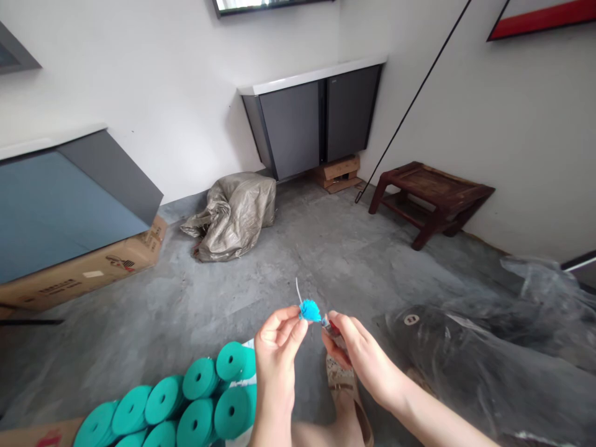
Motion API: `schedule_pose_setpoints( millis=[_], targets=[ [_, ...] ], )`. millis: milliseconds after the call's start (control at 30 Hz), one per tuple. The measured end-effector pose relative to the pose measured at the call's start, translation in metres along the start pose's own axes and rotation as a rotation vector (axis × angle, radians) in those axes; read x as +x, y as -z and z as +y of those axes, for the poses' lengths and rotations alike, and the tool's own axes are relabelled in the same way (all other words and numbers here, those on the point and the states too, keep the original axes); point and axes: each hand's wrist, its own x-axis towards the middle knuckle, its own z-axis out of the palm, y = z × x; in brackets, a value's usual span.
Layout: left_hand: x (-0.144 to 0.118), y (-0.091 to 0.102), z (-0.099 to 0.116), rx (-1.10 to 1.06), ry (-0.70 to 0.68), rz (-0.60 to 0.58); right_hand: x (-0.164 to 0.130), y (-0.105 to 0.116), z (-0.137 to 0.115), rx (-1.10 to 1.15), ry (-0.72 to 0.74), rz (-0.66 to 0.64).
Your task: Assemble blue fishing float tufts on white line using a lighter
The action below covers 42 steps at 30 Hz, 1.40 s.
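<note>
1. the left hand (278, 338) pinches a small blue tuft (310, 310) between thumb and forefinger, low in the middle of the frame; its other fingers are curled in.
2. the right hand (356, 354) is closed narrow on a small red-and-silver piece (331, 326) just right of the tuft. what the piece is, i cannot tell; it is mostly hidden by the fingers.
3. the tuft sits between the two hands, held up in the air over the grey floor (195, 310), touching the left fingertips and just beside the right ones.
4. a thin white stem (297, 290) rises from the tuft's left edge, up and a little left in the frame. that makes the long axis near upright, with the fluffy end low and the free tip high.
5. how far along: judging from this view, the tuft looks already bunched and gathered on its stem, so the shaping seems mostly done; the hands look to be mid-work at its base, where tuft and small piece meet. whether they are joined yet is not clear.
6. teal rolls (200, 403) are stacked at lower left, looking untouched, which suggests more such pieces may be left.
7. a dark plastic bag (488, 366) lies at lower right, well apart from the tuft.
</note>
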Motion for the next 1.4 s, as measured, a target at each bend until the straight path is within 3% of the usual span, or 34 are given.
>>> schedule_pose_setpoints(
  millis=[900,1400],
  targets=[
    [0.0,0.0,0.0,0.014,-0.003,-0.032,0.003,0.006,0.006,-0.07,0.084,-0.021],
    [0.002,0.002,-0.003,0.061,-0.029,0.05,-0.001,0.009,0.003,-0.194,0.058,0.012]
  ],
)
